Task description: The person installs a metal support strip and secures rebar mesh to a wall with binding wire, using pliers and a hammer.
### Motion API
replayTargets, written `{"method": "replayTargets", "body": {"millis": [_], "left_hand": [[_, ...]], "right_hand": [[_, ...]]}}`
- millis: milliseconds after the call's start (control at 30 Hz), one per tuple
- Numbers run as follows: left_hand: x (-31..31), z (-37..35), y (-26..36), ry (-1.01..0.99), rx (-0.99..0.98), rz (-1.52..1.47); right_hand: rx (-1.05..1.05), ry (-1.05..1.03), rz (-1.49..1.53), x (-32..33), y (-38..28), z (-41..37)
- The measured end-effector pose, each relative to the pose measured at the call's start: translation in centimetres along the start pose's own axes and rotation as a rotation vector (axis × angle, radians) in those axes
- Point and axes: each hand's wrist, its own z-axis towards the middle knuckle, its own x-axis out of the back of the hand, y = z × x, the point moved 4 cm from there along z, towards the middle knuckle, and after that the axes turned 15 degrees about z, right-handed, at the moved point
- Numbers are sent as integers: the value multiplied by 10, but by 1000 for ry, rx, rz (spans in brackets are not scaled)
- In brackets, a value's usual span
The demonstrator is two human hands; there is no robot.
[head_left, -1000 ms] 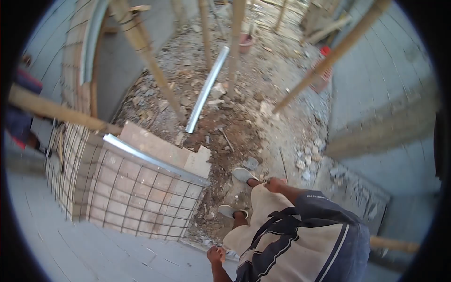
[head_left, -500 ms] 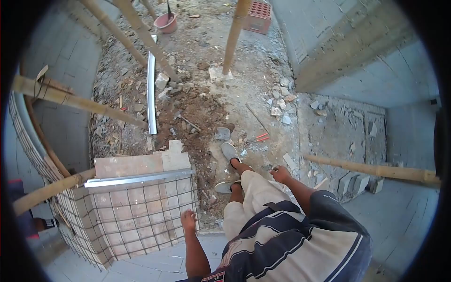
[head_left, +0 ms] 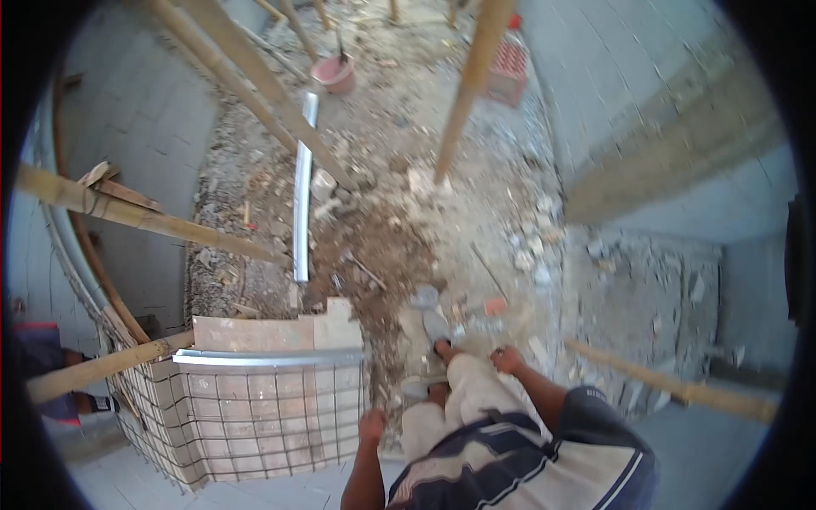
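Observation:
My left hand (head_left: 372, 424) hangs beside the right edge of a steel bar mesh (head_left: 270, 412), apparently apart from it; blur hides how its fingers lie. My right hand (head_left: 509, 360) is in front of my right thigh with its fingers curled in. Whatever it may hold is too small to make out. Under the mesh are pale boards (head_left: 246, 333), and a long metal channel (head_left: 268, 358) lies across its far edge. Ahead of my shoes (head_left: 435, 326) on the dirt are a blurred red-orange shape (head_left: 495, 306), a thin rod (head_left: 489, 269) and a hammer-like tool (head_left: 367, 272).
Bamboo poles (head_left: 476, 85) slant across the space, one (head_left: 671, 376) at right. A second metal channel (head_left: 303, 212) lies on rubble. Farther off are a pink bucket (head_left: 334, 75) and a red crate (head_left: 508, 75). Another person's dark clothing (head_left: 38, 361) shows at left. Block walls (head_left: 646, 93) flank the floor.
The whole view has shifted, so the floor and mesh appear lower and further right. My left hand looks more compact than before. The red-handled tool now appears as a blurred shape.

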Motion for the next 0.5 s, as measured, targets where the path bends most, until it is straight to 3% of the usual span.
{"method": "replayTargets", "body": {"millis": [33,100,133,200,233,300,333,400,500], "left_hand": [[-42,-17,-20,-253,420,-396],[-24,-20,-2,-529,647,-445],[-24,-19,6,-510,660,-460],[-39,-25,28,-438,401,-447],[-43,-23,42,-431,412,-460],[-61,-26,69,-486,664,-450],[-74,-29,82,-485,671,-459],[-103,-35,104,-382,626,-412],[-112,-46,140,-532,562,-207]], "right_hand": [[56,7,-27,3,-12,17],[-81,-95,348,14,-49,27],[-63,-105,331,17,-64,27],[-33,-52,448,22,-76,30],[-27,-59,432,19,-69,36],[-72,-92,395,10,-34,47],[-71,-96,385,7,-14,57],[100,-26,-29,10,24,81],[-21,11,-184,17,83,136]]}}
